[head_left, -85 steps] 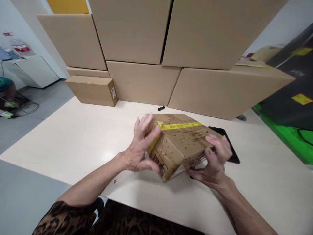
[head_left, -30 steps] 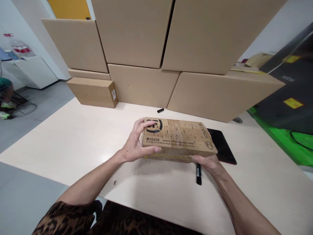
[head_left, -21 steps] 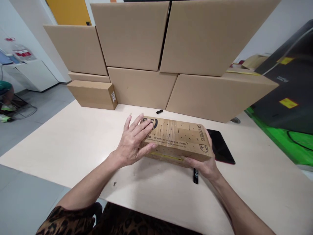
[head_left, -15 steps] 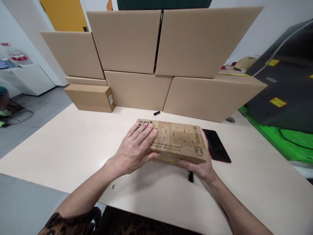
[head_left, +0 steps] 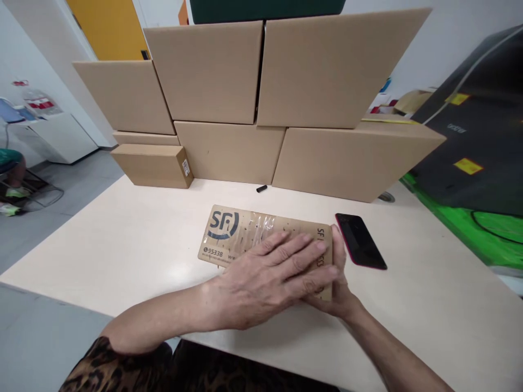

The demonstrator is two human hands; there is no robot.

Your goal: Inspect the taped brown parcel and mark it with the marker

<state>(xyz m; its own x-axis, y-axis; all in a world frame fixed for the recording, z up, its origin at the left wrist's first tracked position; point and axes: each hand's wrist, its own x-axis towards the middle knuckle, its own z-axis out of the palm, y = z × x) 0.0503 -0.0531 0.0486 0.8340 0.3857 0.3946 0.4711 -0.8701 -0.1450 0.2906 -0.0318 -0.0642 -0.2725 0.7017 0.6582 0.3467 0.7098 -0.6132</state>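
Note:
A flat brown cardboard box (head_left: 245, 231) printed with the SF logo is in front of me, with clear tape running across its top. My left hand (head_left: 278, 272) lies flat over the box's right half, its fingers stretched out toward the right end. Around that right end my right hand (head_left: 342, 291) grips the box, mostly hidden behind the left hand and the carton. A black phone with a red edge (head_left: 362, 240) rests on the table just right of my right hand.
Large plain cartons (head_left: 229, 152) are stacked along the back of the white table (head_left: 122, 245). A smaller closed box (head_left: 151, 169) stands at the back left, and a small black piece (head_left: 261, 188) lies near the cartons. A person's leg (head_left: 16, 174) shows at far left.
My left hand has slid from the box's left side across to its right half, uncovering the SF logo. The box has shifted slightly left and down, and my right hand still holds its right end.

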